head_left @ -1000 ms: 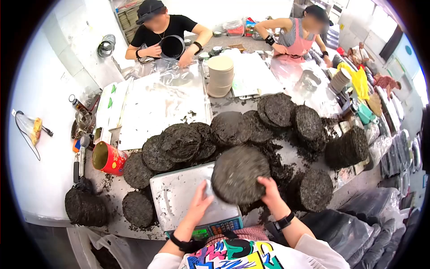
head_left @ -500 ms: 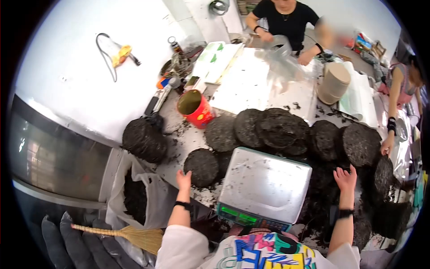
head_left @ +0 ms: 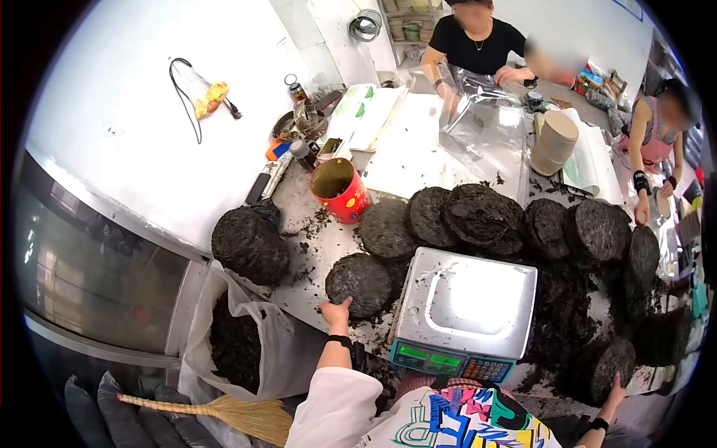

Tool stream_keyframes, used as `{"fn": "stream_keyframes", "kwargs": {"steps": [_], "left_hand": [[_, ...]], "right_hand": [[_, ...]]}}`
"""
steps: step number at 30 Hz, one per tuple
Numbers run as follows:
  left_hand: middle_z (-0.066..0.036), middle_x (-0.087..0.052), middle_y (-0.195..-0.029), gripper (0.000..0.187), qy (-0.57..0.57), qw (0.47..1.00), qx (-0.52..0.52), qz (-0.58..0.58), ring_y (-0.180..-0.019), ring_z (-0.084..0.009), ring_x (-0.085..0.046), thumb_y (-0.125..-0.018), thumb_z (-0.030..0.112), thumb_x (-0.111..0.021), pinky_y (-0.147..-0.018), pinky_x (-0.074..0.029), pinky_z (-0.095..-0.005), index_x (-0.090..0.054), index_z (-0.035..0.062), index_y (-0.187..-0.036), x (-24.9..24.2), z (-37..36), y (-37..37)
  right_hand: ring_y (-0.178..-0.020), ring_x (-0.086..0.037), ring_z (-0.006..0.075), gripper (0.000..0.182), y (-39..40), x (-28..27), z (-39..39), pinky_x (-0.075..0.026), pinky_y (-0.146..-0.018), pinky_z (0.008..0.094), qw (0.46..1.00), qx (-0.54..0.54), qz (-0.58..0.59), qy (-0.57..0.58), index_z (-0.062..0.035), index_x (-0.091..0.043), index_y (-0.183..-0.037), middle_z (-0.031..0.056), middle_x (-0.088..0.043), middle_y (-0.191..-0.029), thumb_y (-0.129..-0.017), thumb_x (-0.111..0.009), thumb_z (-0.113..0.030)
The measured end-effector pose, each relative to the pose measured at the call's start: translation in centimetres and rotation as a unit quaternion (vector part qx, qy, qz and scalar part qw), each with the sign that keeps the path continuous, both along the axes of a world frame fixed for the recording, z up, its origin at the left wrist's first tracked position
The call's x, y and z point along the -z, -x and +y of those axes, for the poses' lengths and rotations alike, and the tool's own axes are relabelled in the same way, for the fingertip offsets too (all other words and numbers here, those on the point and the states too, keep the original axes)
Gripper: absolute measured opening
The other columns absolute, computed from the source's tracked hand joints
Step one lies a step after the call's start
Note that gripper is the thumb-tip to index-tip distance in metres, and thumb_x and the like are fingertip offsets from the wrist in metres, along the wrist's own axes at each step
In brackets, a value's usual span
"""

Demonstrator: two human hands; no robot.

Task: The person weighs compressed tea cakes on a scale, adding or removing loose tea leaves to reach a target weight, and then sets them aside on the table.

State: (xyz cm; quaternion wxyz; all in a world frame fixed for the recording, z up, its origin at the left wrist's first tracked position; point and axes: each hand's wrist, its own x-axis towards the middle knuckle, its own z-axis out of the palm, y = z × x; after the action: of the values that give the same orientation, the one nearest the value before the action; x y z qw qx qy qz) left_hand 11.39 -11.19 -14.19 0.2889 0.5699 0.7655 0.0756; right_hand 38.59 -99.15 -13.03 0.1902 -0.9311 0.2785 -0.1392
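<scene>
At the lower edge of a dark round pressed cake [head_left: 358,284], my left hand [head_left: 335,310] has its thumb against the rim and its fingers apart. My right hand [head_left: 615,394] is at the edge of another dark cake [head_left: 609,367] at the lower right, with some fingers hidden behind it. Between my arms stands a digital scale [head_left: 467,299], its metal pan bearing only small dark crumbs. More round cakes [head_left: 478,213] lie in a row behind the scale. Loose dark flakes [head_left: 556,321] are heaped to its right.
A red can [head_left: 345,196] stands behind the cakes, and a thick dark stack [head_left: 249,243] sits to the left. Below are an open white sack [head_left: 278,358] and a straw broom [head_left: 239,411]. Two people [head_left: 478,45] work across the table and at the right, with plastic sheeting [head_left: 485,127].
My right hand has dropped from beside the back cakes to the lower-right cake. My left hand now meets the left cake's lower edge. The view has shifted; the coworker opposite has spread the plastic.
</scene>
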Motion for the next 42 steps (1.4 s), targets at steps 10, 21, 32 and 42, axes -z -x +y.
{"fn": "stream_keyframes", "kwargs": {"steps": [10,21,32,42], "left_hand": [[-0.014,-0.05,-0.11,0.031,-0.437,0.77,0.443,-0.145,-0.104,-0.0315,-0.047,-0.073,0.009,-0.065,-0.086,-0.036,-0.0428,-0.054,0.003,-0.102,-10.1,-8.3,1.4],[-0.017,-0.039,-0.13,0.066,-0.024,0.764,0.371,-0.528,-0.12,-0.024,-0.038,-0.079,0.009,-0.064,-0.101,-0.03,-0.0347,-0.028,-0.0018,-0.134,-12.7,-17.7,-9.3],[-0.022,-0.027,-0.144,0.088,-0.213,0.522,0.825,-0.035,-0.134,-0.0349,-0.023,-0.073,0.05,-0.067,-0.108,-0.017,-0.0545,-0.031,0.0032,-0.139,-15.6,-23.9,-10.9],[-0.016,-0.052,-0.118,0.039,-0.149,0.76,0.453,-0.441,-0.112,-0.0262,-0.049,-0.09,0.018,-0.052,-0.098,-0.036,-0.0351,-0.046,-0.004,-0.122,-11.0,-18.1,-9.1]], "right_hand": [[-0.101,-0.055,0.0422,0.073,1.4,-3.0,1.9,-0.044,-0.087,0.0454,0.97,-0.027,0.17,0.172,0.0097,-0.054,-0.109,0.0286,-0.059,-0.107,-0.074,-0.067,-0.053],[-0.102,-0.058,0.0346,0.085,3.5,-9.8,6.3,-0.047,-0.086,0.0404,1.0,-0.018,0.013,0.006,0.0069,-0.049,-0.115,0.0232,-0.06,-0.107,-0.055,-0.085,-0.041],[-0.114,-0.048,0.029,0.075,4.8,-17.0,17.7,-0.043,-0.093,0.0435,0.75,0.024,-0.095,-0.654,0.0049,-0.031,-0.133,0.0167,-0.048,-0.126,-0.076,-0.072,-0.019],[-0.099,-0.055,0.017,0.043,4.4,-10.3,40.7,-0.045,-0.086,0.0328,0.681,-0.31,0.042,-0.662,0.0,-0.048,-0.121,0.0084,-0.056,-0.113,-0.085,-0.064,-0.018]]}}
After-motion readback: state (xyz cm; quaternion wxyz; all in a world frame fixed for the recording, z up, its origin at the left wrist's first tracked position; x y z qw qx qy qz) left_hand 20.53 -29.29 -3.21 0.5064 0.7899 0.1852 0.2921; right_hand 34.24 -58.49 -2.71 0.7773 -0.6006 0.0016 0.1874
